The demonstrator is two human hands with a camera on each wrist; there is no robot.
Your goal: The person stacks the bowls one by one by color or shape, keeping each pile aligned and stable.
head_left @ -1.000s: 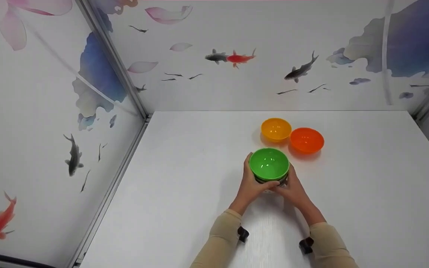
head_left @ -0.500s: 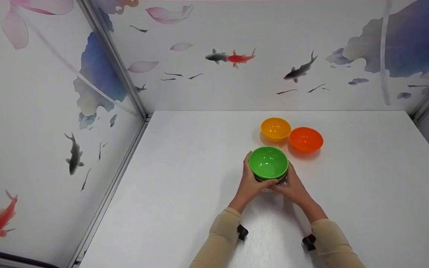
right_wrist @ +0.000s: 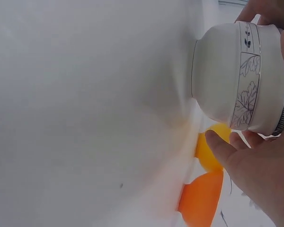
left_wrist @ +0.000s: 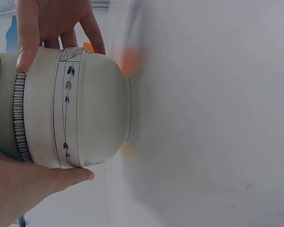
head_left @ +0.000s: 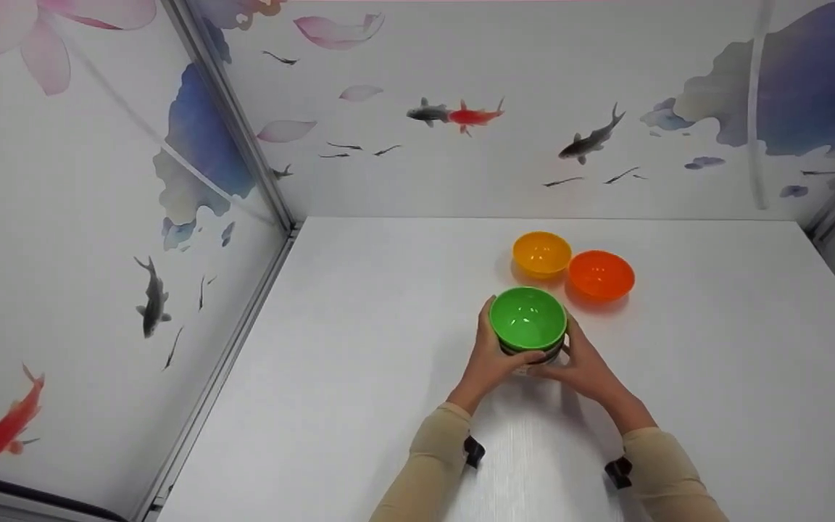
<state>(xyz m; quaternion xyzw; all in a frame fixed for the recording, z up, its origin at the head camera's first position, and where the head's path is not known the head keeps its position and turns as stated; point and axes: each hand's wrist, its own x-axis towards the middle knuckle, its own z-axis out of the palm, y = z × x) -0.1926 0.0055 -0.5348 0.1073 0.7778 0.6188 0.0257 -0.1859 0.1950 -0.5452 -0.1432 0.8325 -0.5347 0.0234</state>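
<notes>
Near the middle of the white table, the stack of bowls stands between two hands, and the right hand has eased outward since half a second ago, so a small gap now shows beside its palm. Its fingers are fairly straight and slackened; I cannot tell whether their tips touch the far side. The left hand stays curled around the stack, gripping it much as before. Beyond, the yellow bowl and the orange bowl sit unchanged, side by side. A glossy green bowl tops the stack, over smooth white ware with a black-striped band above and a leafy, line-drawn band below. The stack is upright, its base at the table or just over it; which is unclear.
</notes>
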